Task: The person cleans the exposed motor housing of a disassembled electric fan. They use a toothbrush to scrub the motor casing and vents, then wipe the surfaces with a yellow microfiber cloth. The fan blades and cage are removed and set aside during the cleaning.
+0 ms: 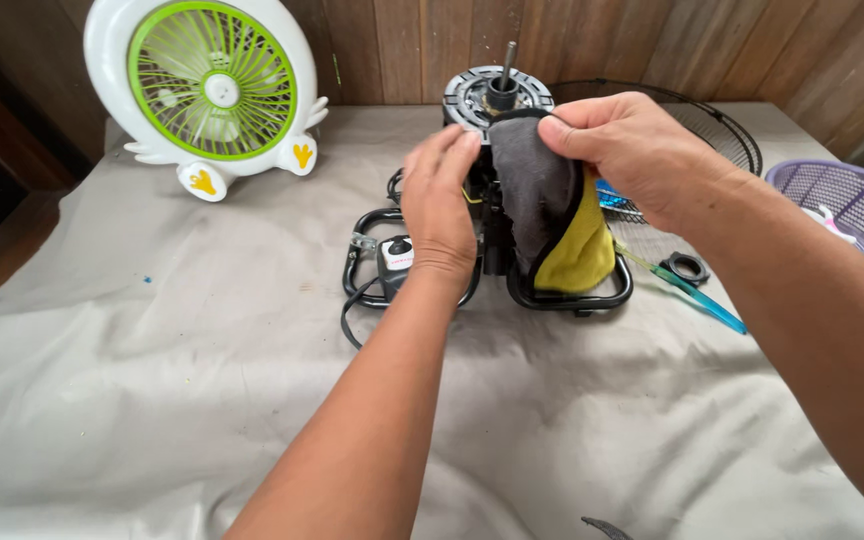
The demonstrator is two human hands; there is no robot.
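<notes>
A big grey cloth sheet (152, 400) covers the whole table, all wrinkly; behind it is a dark wood wall (652, 40); at the back left stands a round white fan with green blades (210, 92) and little yellow feet, well apart from the hands; at the back right a black wire fan guard (722, 135) lies flat, and past it, at the right edge, sits a purple plastic basket (832, 200). In the middle of the table is the black fan base (482, 240); it has a bent black tube frame at the bottom and a round metal motor with a thin shaft (504, 80) sticking up on top; a small switch box (394, 258) hangs on the left of the frame and a black cord (357, 320) curls away from it. The right hand (642, 150) comes in from the right; its thumb and fingers pinch the top edge of a rag that is grey on one side and yellow on the other (552, 225); the rag hangs down over the front of the motor and its yellow end rests by the frame. The left hand (440, 210) lies on the left side of the motor with its fingers pressed together and pointing up, just beside the rag. A blue stick-like tool (697, 295) lies on the sheet to the right of the frame; a small black ring (685, 267) sits just beside it.
</notes>
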